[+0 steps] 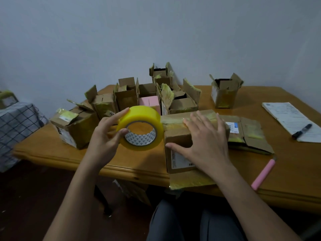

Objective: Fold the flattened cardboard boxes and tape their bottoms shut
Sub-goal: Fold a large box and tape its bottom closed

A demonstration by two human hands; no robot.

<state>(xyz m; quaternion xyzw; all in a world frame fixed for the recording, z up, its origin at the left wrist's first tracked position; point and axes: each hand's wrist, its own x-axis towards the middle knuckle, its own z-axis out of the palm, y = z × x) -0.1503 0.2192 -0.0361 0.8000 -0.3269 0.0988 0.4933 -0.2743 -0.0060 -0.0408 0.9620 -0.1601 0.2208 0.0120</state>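
Head view shows the left hand (106, 136) holding a yellow tape roll (141, 127) above the desk (139, 160), its fingers (119, 114) curled round the roll's rim. Just right of the roll, the right hand (206, 141) lies flat with straight, spread fingers on the folded cardboard box (180, 136) near the desk's front edge. Open boxes (128, 96) stand behind.

Only "207" can be read, on a small tag (110, 113) mid-left of frame; other labels too blurry.
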